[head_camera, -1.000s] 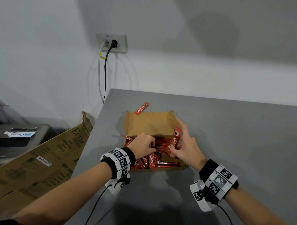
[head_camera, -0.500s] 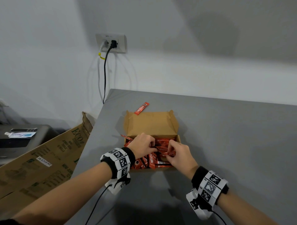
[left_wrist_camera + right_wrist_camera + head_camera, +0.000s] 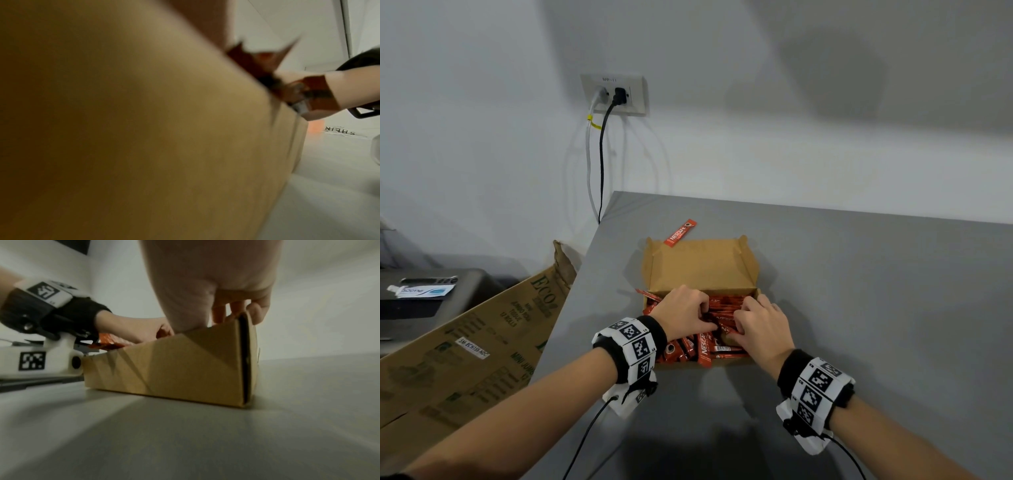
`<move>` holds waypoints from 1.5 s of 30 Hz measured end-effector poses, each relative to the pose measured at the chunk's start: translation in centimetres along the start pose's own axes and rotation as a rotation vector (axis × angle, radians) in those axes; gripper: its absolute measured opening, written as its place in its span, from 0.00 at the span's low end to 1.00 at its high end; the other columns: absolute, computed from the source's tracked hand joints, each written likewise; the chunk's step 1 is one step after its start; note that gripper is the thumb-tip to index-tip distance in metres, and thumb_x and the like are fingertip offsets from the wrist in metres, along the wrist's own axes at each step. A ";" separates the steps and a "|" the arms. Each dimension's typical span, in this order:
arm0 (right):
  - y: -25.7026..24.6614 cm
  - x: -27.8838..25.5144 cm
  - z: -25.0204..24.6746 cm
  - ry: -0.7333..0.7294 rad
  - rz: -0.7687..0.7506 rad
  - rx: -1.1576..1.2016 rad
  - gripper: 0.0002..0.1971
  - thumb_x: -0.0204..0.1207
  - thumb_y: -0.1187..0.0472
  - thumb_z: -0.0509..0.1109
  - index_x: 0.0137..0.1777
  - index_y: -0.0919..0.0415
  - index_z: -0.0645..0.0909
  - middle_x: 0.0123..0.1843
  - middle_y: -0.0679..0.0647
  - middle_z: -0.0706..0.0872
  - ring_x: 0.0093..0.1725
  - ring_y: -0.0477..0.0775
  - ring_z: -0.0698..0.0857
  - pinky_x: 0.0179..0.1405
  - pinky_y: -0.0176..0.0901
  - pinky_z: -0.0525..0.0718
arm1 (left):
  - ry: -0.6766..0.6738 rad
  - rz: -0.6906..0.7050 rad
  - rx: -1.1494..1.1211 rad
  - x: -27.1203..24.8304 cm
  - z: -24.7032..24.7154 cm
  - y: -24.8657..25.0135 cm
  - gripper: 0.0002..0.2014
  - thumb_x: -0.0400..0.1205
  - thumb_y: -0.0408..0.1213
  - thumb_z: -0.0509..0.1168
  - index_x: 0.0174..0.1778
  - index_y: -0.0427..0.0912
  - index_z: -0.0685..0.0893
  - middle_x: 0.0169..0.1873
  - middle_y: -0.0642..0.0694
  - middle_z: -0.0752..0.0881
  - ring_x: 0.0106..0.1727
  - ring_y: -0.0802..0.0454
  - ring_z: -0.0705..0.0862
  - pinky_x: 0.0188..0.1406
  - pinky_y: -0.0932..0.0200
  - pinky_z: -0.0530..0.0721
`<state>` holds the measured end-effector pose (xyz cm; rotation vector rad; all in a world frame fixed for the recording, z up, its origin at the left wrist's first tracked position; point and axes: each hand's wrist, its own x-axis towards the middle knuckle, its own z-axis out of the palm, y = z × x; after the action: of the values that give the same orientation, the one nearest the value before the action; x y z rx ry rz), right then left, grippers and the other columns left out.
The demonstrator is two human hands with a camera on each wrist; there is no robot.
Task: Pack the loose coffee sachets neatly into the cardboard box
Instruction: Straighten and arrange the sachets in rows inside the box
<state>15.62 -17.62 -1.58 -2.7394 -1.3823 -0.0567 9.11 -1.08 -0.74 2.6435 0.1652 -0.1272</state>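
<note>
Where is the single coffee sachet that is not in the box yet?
In the head view, the loose sachet lies on the grey table, just beyond the far left corner of the open lid of the cardboard box.

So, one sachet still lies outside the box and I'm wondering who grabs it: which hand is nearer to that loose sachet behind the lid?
Left. The left hand is in the cardboard box almost straight below the loose sachet; the right hand is further right.

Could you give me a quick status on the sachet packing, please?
Left hand and right hand both gripping sachets inside the cardboard box. One stray sachet behind the box. Nothing obstructing.
</note>
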 end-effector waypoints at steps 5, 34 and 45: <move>0.4 0.3 0.2 -0.014 0.009 0.015 0.23 0.38 0.46 0.88 0.21 0.53 0.77 0.28 0.47 0.79 0.27 0.51 0.80 0.21 0.42 0.75 | -0.002 0.000 0.001 -0.1 -0.1 0.2 0.17 0.74 0.49 0.72 0.49 0.39 0.82 0.42 0.45 0.87 0.42 0.51 0.85 0.44 0.57 0.85; 3.0 -1.9 -1.1 -0.139 0.070 0.310 0.08 0.71 0.53 0.74 0.45 0.56 0.86 0.59 0.49 0.71 0.61 0.49 0.74 0.57 0.44 0.78 | -0.053 0.215 0.179 0.4 0.7 0.7 0.15 0.84 0.28 0.58 0.63 0.40 0.84 0.54 0.43 0.83 0.54 0.47 0.82 0.53 0.55 0.79; 2.6 -1.3 -0.9 -0.058 0.031 0.158 0.14 0.61 0.59 0.80 0.40 0.58 0.78 0.45 0.54 0.81 0.43 0.61 0.83 0.37 0.51 0.80 | -0.038 0.165 0.182 0.9 0.7 0.7 0.11 0.84 0.31 0.57 0.56 0.37 0.83 0.52 0.42 0.83 0.52 0.44 0.82 0.52 0.48 0.80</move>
<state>16.91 -20.26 -0.90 -2.6505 -1.2963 0.1294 10.01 -1.94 -1.10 2.8197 -0.0810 -0.1429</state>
